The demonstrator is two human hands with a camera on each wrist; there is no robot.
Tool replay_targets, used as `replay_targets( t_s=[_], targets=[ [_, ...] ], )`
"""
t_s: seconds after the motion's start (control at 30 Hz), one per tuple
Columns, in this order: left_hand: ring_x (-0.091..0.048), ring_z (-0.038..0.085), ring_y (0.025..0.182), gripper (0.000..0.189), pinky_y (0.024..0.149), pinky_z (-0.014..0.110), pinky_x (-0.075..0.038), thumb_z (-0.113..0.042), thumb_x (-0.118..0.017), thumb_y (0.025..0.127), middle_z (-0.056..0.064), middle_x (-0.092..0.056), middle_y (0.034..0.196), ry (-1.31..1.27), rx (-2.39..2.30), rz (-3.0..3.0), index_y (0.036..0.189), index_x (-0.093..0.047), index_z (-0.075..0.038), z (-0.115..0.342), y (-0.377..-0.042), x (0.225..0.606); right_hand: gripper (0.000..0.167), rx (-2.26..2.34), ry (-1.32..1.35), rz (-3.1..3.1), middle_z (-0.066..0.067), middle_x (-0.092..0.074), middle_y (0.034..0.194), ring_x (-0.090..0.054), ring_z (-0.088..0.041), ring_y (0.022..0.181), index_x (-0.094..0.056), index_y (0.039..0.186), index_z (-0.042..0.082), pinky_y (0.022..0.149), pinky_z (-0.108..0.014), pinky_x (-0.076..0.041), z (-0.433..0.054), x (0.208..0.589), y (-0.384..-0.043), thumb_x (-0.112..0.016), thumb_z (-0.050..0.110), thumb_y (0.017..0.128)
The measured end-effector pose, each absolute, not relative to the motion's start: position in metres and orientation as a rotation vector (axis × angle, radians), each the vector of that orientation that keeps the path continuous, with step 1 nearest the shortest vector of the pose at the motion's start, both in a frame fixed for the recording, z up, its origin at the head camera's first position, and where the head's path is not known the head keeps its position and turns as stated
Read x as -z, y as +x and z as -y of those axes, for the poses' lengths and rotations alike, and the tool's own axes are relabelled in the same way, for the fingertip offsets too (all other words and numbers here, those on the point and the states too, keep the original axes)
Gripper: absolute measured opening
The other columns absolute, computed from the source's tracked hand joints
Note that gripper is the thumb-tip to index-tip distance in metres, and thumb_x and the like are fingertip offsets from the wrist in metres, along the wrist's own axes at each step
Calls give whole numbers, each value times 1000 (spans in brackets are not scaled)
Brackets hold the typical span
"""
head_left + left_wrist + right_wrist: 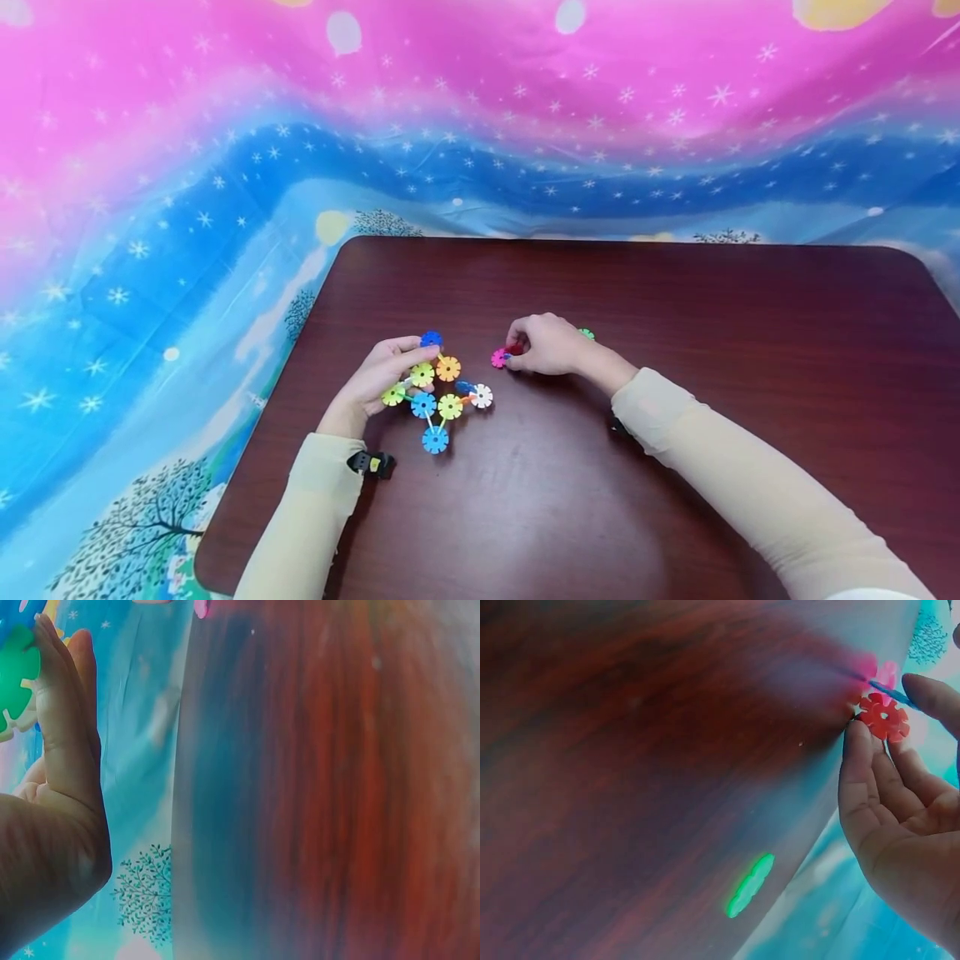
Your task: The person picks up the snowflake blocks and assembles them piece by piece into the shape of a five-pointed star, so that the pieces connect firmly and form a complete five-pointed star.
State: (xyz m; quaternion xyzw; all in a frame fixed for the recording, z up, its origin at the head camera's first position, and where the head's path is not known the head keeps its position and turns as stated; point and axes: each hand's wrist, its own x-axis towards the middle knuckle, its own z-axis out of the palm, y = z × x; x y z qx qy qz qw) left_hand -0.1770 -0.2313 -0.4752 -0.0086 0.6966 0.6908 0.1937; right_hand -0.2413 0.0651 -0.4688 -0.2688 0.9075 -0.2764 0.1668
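Observation:
My left hand grips a linked build of notched plastic snowflake discs, in blue, yellow, orange, white and green, held at its upper left part. A green disc of it shows beside the fingers in the left wrist view. To the right, my right hand pinches a small cluster of discs low over the table. In that cluster a red disc sits at the fingertips, with a blue disc seen edge-on by the thumb and a pink disc at the front. How these join is partly hidden.
A loose green disc lies on the table behind the right wrist. The dark reddish-brown table has rounded corners. A pink and blue patterned cloth hangs behind it and down its left side.

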Motion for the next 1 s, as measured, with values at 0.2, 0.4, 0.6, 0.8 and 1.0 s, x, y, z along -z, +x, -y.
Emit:
replay_targets(
  t_s=[0.2, 0.4, 0.6, 0.8, 1.0],
  targets=[
    [-64, 22, 92, 34, 72, 39, -63, -26, -73, 99, 10, -59, 101, 25, -1923, -1934, 112, -68, 4, 215, -181, 473, 25, 944, -687, -2588, 1, -67, 86, -59, -17, 77, -67, 97, 14, 72, -35, -49, -83, 471, -241, -82, 31, 87],
    [-56, 25, 99, 35, 73, 31, -56, -32, -73, 98, 10, -61, 98, 113, -1834, -2043, 105, -69, 2, 195, -187, 471, 24, 1188, -587, -2468, -3, -63, 78, -57, -20, 65, -60, 97, 12, 66, -37, -48, -107, 470, -238, -79, 25, 89],
    [-60, 29, 114, 47, 79, 32, -58, -35, -72, 98, 13, -64, 127, 139, -1780, -1981, 126, -67, 3, 169, -191, 467, 21, 1414, -529, -2366, -12, -67, 89, -61, -37, 72, -60, 109, 11, 63, -45, -54, -132, 467, -231, -74, 18, 95],
    [-61, 31, 120, 54, 77, 33, -60, -36, -70, 100, 17, -58, 143, 190, -1759, -1894, 136, -63, 3, 142, -194, 463, 19, 1501, -444, -2323, -24, -68, 99, -60, -46, 81, -70, 116, 17, 66, -49, -55, -154, 465, -224, -72, 22, 98],
    [-57, 26, 126, 55, 92, 43, -58, -38, -69, 100, 14, -58, 143, 233, -1737, -1875, 138, -62, 2, 119, -196, 458, 26, 1548, -350, -2334, -26, -67, 97, -59, -43, 78, -75, 116, 14, 65, -41, -54, -173, 460, -216, -77, 31, 96]
  ],
)
